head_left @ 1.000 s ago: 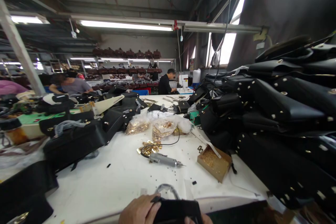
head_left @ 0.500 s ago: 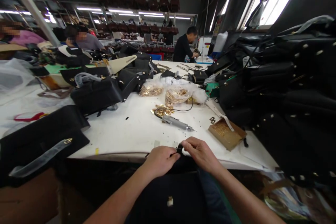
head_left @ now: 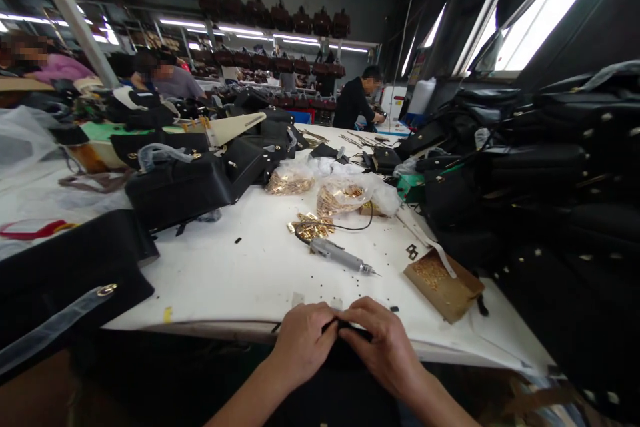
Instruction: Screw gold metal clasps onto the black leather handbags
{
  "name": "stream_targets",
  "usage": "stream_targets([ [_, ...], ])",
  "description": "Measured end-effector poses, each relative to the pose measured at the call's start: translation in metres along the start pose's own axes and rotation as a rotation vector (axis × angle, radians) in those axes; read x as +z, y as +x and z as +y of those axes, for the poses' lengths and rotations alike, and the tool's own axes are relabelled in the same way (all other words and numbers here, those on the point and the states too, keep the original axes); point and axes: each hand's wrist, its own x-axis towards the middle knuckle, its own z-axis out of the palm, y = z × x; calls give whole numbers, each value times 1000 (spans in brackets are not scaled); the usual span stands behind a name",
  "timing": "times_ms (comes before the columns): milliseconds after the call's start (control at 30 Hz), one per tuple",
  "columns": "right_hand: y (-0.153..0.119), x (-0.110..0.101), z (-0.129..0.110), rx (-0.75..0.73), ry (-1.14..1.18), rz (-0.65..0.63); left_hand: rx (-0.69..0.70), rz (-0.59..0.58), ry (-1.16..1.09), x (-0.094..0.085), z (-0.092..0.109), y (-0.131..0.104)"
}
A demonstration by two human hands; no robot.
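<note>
At the table's front edge, my left hand [head_left: 305, 340] and my right hand [head_left: 383, 343] meet, fingertips almost touching. Both are closed, thumbs toward me, on the top edge of a black bag [head_left: 345, 383] that hangs down in front of my body. The fingers cover most of the gripped edge. Beyond them on the table lies a grey electric screwdriver [head_left: 343, 255] with its bit pointing right. Behind it is a small pile of gold metal fittings [head_left: 314, 227]. Tiny dark bits are scattered between the screwdriver and my hands.
A cardboard tray [head_left: 463, 293] of small gold pieces sits at the right. Clear plastic bags [head_left: 345, 197] of gold parts lie farther back. Black handbags [head_left: 70, 273] line the left, and a tall stack of black bags [head_left: 560, 253] crowds the right. A co-worker [head_left: 355, 107] stands beyond.
The black strip held up between my fingers has gone down out of sight. Both hands now pinch the bag's edge, closer together and lower in view. The camera has tilted slightly up.
</note>
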Motion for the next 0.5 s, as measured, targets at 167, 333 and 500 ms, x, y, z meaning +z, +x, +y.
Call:
stream_targets([
  [167, 2, -7, -5, 113, 219, 119, 38, 80, -105, 6, -4, 0],
  [333, -10, -62, -21, 383, 230, 49, 109, 100, -9, 7, -3, -6],
  [500, -47, -110, 4, 478, -266, -251, 162, 143, -17, 12, -2, -13],
])
